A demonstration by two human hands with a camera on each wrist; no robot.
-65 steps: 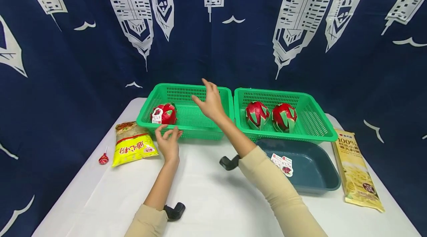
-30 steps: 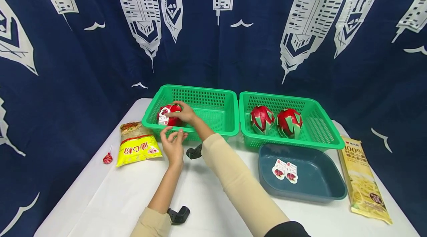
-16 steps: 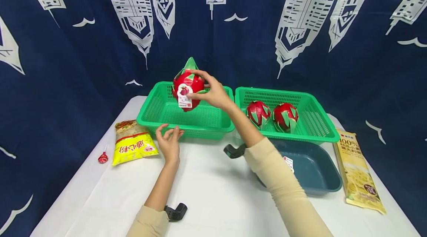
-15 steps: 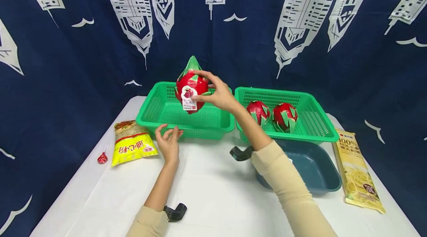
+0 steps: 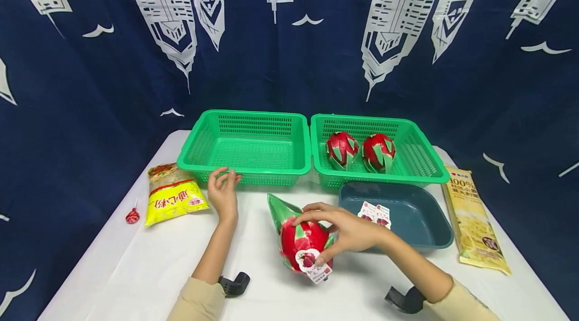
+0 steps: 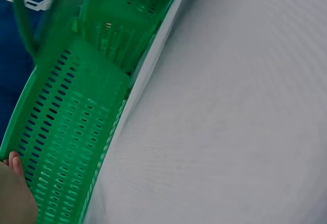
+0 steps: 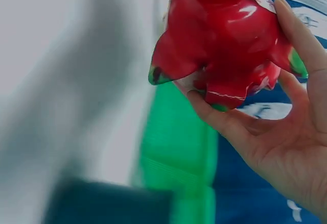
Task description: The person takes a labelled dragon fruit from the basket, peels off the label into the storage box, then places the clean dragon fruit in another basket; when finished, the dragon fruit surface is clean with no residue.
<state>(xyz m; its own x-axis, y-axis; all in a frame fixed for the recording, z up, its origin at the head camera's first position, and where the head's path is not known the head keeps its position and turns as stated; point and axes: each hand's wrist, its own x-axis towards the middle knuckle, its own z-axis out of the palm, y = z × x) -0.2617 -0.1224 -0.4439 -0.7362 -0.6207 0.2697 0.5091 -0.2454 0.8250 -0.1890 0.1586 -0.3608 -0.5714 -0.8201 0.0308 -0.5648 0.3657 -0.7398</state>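
My right hand (image 5: 348, 228) holds a red dragon fruit (image 5: 296, 240) with green leaf tips above the white tablecloth. Its thumb lies by the white label (image 5: 313, 264), and its other fingers reach over the fruit. From below, the right wrist view shows the glossy dragon fruit (image 7: 225, 35) between thumb and fingers. My left hand (image 5: 222, 195) grips the front rim of the left green basket (image 5: 253, 142) with curled fingers. In the left wrist view, its fingertips (image 6: 16, 163) lie against the perforated wall.
Two more dragon fruits (image 5: 379, 152) sit in the right green basket (image 5: 420, 160). Before it stands a dark blue bin (image 5: 420, 215) with labels (image 5: 374, 214) inside. A noodle pack (image 5: 475, 220) lies far right; a yellow pasta bag (image 5: 176, 200) and a lollipop (image 5: 132, 216) lie left.
My right hand reached into the left basket, took hold of the dragon fruit, lifted it out and brought it toward the front middle of the table. My left hand stayed at the rim.
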